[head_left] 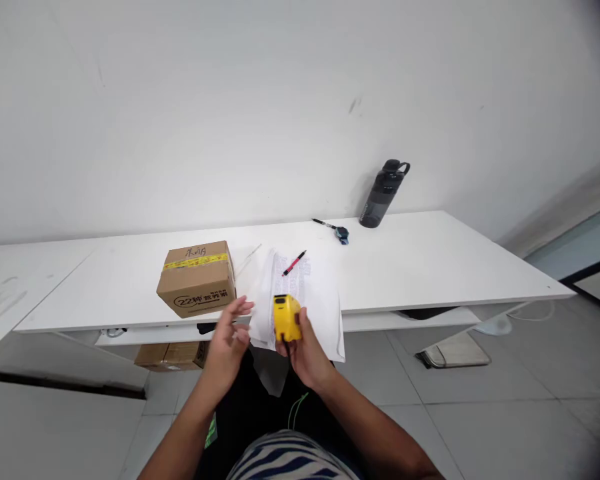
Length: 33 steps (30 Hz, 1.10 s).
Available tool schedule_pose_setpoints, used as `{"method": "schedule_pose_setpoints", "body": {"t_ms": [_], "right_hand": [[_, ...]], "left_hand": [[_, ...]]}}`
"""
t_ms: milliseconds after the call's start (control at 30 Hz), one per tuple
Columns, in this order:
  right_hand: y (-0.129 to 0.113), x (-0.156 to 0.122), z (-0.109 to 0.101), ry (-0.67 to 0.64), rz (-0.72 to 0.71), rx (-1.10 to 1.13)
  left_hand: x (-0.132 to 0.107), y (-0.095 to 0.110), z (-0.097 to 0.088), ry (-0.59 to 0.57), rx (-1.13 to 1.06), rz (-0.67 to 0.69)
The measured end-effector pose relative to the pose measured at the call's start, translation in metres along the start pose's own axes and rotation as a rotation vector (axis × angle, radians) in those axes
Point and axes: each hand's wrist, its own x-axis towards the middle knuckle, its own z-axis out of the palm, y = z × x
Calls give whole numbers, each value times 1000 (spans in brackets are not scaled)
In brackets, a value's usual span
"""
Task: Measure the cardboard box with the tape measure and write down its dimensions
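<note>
A yellow tape measure (287,318) is in my right hand (307,353), held above the near part of the papers. My left hand (227,343) is open and holds nothing, its fingers apart just left of the tape measure and in front of the cardboard box (195,283). Printed white papers (323,310) lie under the tape measure and hang over the desk's front edge. On them rests a red and black pen (294,263). The box has yellow tape across its top and handwriting on it.
On the white desk (405,267), a dark water bottle (380,197) stands near the wall. A black pen (324,223) and a small dark watch-like item (341,234) lie left of it. Below are a shelf (370,323) and more cardboard boxes (173,356).
</note>
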Motion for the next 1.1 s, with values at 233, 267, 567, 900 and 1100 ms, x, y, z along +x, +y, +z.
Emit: {"method": "schedule_pose_setpoints", "body": {"t_ms": [233, 267, 567, 900, 1100], "right_hand": [[-48, -4, -8, -441, -69, -825], [-64, 9, -12, -441, -34, -942], [-117, 170, -67, 28, -260, -2112], [-97, 147, -103, 211, -528, -1552], [-98, 146, -111, 185, -401, -1094]], "left_hand": [[4, 13, 39, -118, -405, -317], [10, 12, 39, -125, -409, -311], [87, -47, 64, -352, -201, -50], [101, -83, 48, -268, -122, -139], [100, -92, 45, -250, -224, -184]]}}
